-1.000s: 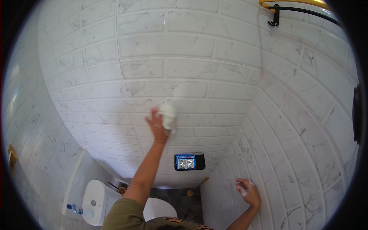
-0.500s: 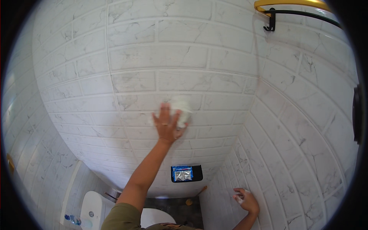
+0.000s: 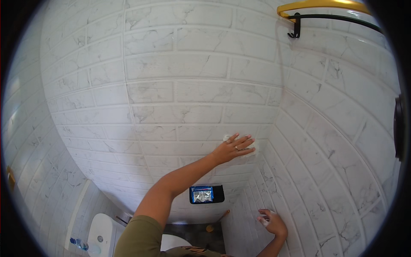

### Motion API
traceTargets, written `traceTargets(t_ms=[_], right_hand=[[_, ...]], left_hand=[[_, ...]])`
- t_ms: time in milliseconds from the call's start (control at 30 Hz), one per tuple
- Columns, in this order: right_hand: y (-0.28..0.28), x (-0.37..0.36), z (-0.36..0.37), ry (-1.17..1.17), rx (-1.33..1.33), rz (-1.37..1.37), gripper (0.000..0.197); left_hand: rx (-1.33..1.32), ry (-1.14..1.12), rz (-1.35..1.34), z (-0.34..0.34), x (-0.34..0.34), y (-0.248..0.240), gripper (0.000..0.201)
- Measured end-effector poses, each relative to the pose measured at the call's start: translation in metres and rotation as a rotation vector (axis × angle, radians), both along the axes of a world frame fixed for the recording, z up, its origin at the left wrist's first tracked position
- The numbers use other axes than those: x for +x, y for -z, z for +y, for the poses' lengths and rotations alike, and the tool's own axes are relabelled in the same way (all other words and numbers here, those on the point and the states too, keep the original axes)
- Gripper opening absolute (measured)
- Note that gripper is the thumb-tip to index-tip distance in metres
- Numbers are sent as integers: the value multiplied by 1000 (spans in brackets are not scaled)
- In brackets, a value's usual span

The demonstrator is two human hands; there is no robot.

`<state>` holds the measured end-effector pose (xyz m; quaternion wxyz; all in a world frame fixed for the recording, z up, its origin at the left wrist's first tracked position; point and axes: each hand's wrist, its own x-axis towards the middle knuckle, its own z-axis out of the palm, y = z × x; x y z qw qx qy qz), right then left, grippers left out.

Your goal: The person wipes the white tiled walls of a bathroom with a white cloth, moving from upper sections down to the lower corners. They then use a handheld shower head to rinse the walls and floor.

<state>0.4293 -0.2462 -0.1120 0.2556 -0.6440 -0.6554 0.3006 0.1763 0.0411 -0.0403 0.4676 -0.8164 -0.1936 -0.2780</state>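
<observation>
My left hand (image 3: 238, 146) lies with spread fingers on the far wall, pressing a thin white wipe (image 3: 226, 138) against the tiles. Edges of the wipe show beside the thumb and past the fingertips; the palm covers the rest. At the lower right, my right hand (image 3: 273, 224) is held near the right wall with its fingers curled. A crumpled bit of white wipe (image 3: 265, 222) shows in its palm, partly hidden by the fingers. The wall (image 3: 180, 92) is white, brick-shaped tile with grey marbling.
Below my left arm, a small black shelf (image 3: 218, 195) bears blue and silver packets (image 3: 202, 194). A white toilet tank (image 3: 101, 231) stands at the lower left, with a clear blue bottle (image 3: 79, 244) beside it. A yellow-and-black rail (image 3: 329, 12) with a hook juts out at upper right.
My left hand has swept right and slightly down across the wall with the wipe, toward the corner. My right hand has hardly moved.
</observation>
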Motion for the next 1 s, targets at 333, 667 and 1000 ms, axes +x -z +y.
traceTargets(t_ms=[333, 667, 1000], right_hand=[[21, 13, -9, -31, -26, 57, 43], [6, 6, -12, -18, -97, 39, 45], [17, 10, -14, -47, -38, 12, 43]], left_hand=[[220, -101, -606, -20, -89, -245, 59], [111, -86, -458, -25, -64, -190, 64], [-160, 95, 279, -13, -46, -58, 58]])
